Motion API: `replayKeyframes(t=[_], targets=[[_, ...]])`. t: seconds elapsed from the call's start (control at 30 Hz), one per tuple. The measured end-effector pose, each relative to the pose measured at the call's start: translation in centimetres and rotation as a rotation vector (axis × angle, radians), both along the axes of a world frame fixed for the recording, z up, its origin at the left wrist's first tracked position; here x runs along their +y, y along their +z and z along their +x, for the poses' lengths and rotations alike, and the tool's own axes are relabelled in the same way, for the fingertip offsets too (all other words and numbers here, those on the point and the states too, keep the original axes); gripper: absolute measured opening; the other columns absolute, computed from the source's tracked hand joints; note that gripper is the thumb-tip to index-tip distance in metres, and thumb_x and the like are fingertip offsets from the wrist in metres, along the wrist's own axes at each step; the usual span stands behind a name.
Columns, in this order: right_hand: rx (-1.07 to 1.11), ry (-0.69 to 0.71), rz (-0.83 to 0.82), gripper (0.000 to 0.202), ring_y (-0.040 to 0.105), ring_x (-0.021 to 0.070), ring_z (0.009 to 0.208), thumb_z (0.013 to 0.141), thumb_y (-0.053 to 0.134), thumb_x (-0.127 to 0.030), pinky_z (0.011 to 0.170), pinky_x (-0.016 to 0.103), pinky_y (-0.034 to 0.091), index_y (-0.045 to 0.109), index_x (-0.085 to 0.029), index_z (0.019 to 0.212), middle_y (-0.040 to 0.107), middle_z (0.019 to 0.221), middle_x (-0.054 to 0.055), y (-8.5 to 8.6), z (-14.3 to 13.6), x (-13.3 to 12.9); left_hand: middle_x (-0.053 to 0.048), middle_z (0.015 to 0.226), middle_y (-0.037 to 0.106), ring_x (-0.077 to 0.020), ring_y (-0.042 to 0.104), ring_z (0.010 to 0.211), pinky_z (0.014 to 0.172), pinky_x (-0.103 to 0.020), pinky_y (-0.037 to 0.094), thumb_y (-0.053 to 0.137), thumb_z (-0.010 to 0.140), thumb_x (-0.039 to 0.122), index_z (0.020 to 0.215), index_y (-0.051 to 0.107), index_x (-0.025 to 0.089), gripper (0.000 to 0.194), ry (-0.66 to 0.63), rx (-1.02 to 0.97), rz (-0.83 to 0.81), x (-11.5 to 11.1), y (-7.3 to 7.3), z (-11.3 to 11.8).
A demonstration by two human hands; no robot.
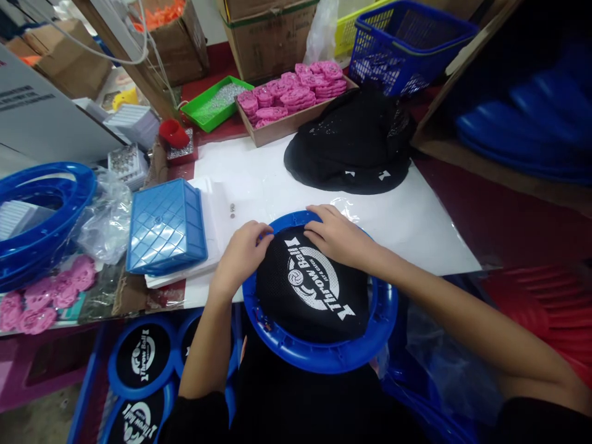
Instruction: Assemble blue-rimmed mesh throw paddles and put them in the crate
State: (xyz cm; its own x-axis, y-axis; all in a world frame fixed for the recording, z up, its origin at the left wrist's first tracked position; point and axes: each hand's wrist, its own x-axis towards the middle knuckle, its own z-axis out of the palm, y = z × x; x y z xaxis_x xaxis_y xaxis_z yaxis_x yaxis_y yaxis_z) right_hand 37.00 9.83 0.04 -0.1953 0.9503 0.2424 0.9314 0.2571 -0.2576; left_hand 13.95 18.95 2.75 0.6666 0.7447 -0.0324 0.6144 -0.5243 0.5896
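Observation:
A blue plastic ring rests partly on the white sheet's front edge, its near side over my lap. Black mesh fabric printed "Throw Ball" in white lies inside it. At the ring's far left, my left hand pinches the fabric edge, fingertips together. My right hand has its fingers bent over the far rim and the fabric's top edge. A heap of black mesh pieces lies beyond the ring. Two small metal parts sit on the white sheet, left of the ring.
An upturned blue basket stands at left, near blue rings. Behind are a green tray, a box of pink parts and a blue crate. Finished-looking discs lie below left; red rings are at right.

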Motion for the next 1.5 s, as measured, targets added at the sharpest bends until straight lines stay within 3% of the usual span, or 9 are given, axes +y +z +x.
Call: replayKeyframes(t=[0.17,0.4,0.53,0.67,0.87,1.03,1.17,1.37,1.5], targets=[[0.014,-0.016,-0.028,0.024,0.054,0.0389,0.13,0.098,0.056,-0.018,0.109,0.059,0.051,0.079,-0.012,0.096,0.062,0.138,0.022,-0.6,-1.3,1.5,-0.01,0.109,0.075,-0.027,0.068,0.107,0.099,-0.043,0.052,0.058,0.1,0.022,0.107,0.075,0.018,0.019,-0.086,0.12,0.014,1.0,0.1,1.7],[0.175,-0.045,0.031,0.009,0.047,0.0389,0.14,0.09,0.064,-0.014,0.114,0.062,0.043,0.069,-0.021,0.087,0.063,0.138,0.013,-1.2,-0.9,1.3,-0.007,0.107,0.07,-0.0238,0.067,0.102,0.096,-0.041,0.054,0.058,0.101,0.022,0.107,0.075,0.021,0.018,-0.174,0.037,0.038,1.6,-0.1,2.8],[0.137,-0.053,0.154,0.011,0.059,0.0323,0.116,0.098,0.057,-0.016,0.099,0.049,0.05,0.067,-0.019,0.093,0.069,0.118,0.015,0.0,-0.7,0.5,-0.008,0.108,0.067,-0.0237,0.064,0.103,0.092,-0.039,0.054,0.056,0.1,0.018,0.101,0.071,0.019,0.015,-0.318,-0.02,0.164,1.8,-0.1,3.5],[-0.01,-0.025,0.093,0.024,0.06,0.0246,0.083,0.103,0.046,-0.014,0.078,0.038,0.047,0.068,-0.018,0.097,0.07,0.088,0.01,0.4,-0.8,-0.8,-0.008,0.115,0.068,-0.0232,0.063,0.111,0.099,-0.04,0.052,0.056,0.101,0.018,0.117,0.068,0.021,0.02,-0.467,-0.088,0.137,2.5,-0.6,3.7],[0.286,-0.16,0.028,0.017,0.069,0.0268,0.096,0.103,0.054,-0.025,0.088,0.041,0.053,0.07,-0.022,0.105,0.076,0.103,0.008,0.7,0.9,-1.4,-0.003,0.098,0.076,-0.0176,0.068,0.092,0.091,-0.033,0.053,0.063,0.097,0.02,0.097,0.076,0.021,0.013,-0.392,-0.189,-0.109,4.2,-0.9,4.0],[0.414,-0.271,0.017,0.012,0.071,0.0249,0.088,0.099,0.059,-0.025,0.083,0.039,0.054,0.071,-0.023,0.095,0.077,0.095,0.005,1.1,1.8,-1.0,-0.002,0.093,0.078,-0.017,0.068,0.088,0.087,-0.032,0.053,0.065,0.091,0.018,0.091,0.077,0.019,0.012,-0.252,-0.196,-0.216,4.8,-0.8,4.7],[0.298,-0.264,0.08,0.021,0.07,0.0279,0.094,0.101,0.052,-0.023,0.088,0.043,0.053,0.072,-0.022,0.097,0.078,0.098,0.008,0.1,1.6,-0.7,-0.004,0.096,0.077,-0.0176,0.067,0.09,0.088,-0.033,0.053,0.066,0.091,0.019,0.093,0.078,0.019,0.011,-0.218,-0.196,-0.213,4.8,-0.9,5.0],[0.288,-0.294,0.151,0.025,0.07,0.0276,0.092,0.103,0.05,-0.023,0.087,0.043,0.055,0.075,-0.022,0.099,0.078,0.097,0.008,-0.8,1.3,-1.0,-0.006,0.106,0.072,-0.0189,0.066,0.094,0.093,-0.037,0.054,0.067,0.093,0.024,0.109,0.079,0.023,0.02,-0.351,-0.129,-0.106,4.6,-1.2,5.7],[0.249,-0.367,0.163,0.028,0.072,0.0281,0.089,0.104,0.049,-0.024,0.085,0.044,0.055,0.076,-0.023,0.097,0.079,0.094,0.008,-0.7,1.2,-1.2,-0.005,0.104,0.075,-0.0201,0.067,0.099,0.095,-0.037,0.054,0.063,0.094,0.022,0.101,0.079,0.023,0.017,-0.347,-0.123,-0.093,4.9,-1.4,6.5]])
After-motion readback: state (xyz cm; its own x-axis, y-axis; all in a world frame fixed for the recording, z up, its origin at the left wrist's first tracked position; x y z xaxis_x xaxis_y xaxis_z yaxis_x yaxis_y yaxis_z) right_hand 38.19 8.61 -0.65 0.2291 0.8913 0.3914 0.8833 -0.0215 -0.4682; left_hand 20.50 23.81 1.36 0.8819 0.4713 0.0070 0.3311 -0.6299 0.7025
